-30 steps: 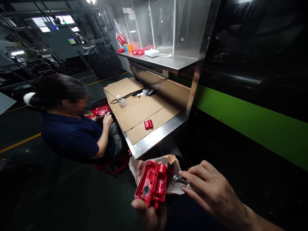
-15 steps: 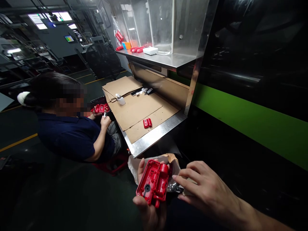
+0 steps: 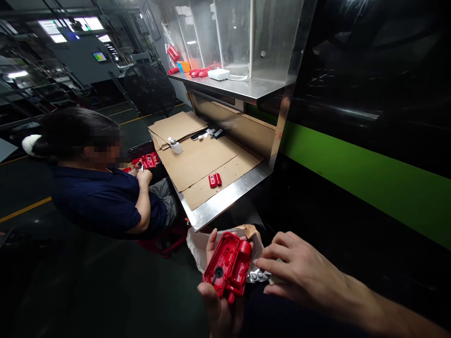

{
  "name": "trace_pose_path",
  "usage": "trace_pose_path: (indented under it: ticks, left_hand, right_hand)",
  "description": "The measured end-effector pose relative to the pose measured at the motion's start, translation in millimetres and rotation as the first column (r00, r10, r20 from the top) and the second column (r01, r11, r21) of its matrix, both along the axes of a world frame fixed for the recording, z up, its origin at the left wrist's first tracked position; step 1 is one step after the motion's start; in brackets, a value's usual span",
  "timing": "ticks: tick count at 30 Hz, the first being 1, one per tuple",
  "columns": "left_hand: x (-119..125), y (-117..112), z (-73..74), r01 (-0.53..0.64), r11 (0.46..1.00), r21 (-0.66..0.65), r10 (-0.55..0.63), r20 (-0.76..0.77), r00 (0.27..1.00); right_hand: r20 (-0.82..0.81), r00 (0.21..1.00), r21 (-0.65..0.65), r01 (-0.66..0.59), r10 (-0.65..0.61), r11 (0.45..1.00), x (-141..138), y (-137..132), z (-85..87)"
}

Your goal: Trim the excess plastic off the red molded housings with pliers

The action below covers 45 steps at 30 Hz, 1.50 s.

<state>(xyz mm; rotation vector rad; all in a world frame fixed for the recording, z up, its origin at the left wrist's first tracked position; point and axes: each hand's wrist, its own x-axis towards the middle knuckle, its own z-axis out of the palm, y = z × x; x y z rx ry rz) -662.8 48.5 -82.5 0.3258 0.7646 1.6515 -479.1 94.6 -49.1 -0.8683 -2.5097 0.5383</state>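
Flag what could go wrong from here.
The metal tool in the right hand is close to the red housing, so a slip might scratch it or nick the left hand. The red housing is also held off the table by the left hand alone; a loosened grip could drop it.

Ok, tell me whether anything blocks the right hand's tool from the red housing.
Nothing visible does: the metal tool in the right hand sits beside the red housing in the left hand. The pale bag shows behind, not between.
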Motion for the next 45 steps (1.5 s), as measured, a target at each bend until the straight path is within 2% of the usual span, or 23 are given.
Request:
trace_pose_path:
  ticks: [7,14,18,24,27,30,34,39,42,45]
  left_hand:
    - [6,2,9.5,-0.056,0.997,-0.057,0.056,-0.002,0.998]
    - [4,2,7.4,-0.024,0.996,-0.085,0.027,0.029,0.999]
    - [6,4,8.3,-0.056,0.995,-0.084,0.059,0.034,0.998]
    - [13,6,15.7,-0.127,0.991,-0.047,0.126,-0.026,0.992]
    - [14,5,12.4,-0.139,0.990,-0.020,0.138,-0.050,0.989]
    - [14,6,8.3,-0.186,0.981,-0.047,0.184,-0.054,0.981]
    - [12,9,9.7,-0.236,0.967,-0.098,0.239,0.017,0.971]
    - [12,11,15.6,-0.239,0.958,-0.161,0.255,0.086,0.963]
    - [11,11,16.4,-0.217,0.963,-0.161,0.235,0.103,0.966]
    - [8,11,16.5,-0.191,0.954,-0.232,0.225,0.132,0.965]
  right_hand:
    - [0.052,0.998,-0.015,-0.039,0.040,0.999,-1,5,-0.2]
    - [0.033,0.993,0.043,-0.111,0.110,0.993,-1,14,-2.1]
    - [-0.009,0.990,0.036,-0.138,0.138,0.990,-1,16,-2.2]
    - [-0.084,0.989,-0.116,-0.131,0.121,0.985,1,11,-2.6]
    - [-0.109,0.984,-0.197,-0.163,0.144,0.967,2,7,0.0]
    - [-0.123,0.977,-0.230,-0.197,0.173,0.953,3,4,3.7]
    - [-0.170,0.979,-0.216,-0.146,0.110,0.965,4,2,5.4]
    - [-0.133,0.991,-0.156,-0.019,-0.002,0.987,5,1,-0.3]
    - [-0.129,0.992,-0.151,-0.005,-0.015,0.989,3,0,-1.3]
    - [-0.152,0.988,-0.154,-0.011,-0.012,0.988,3,-1,0.5]
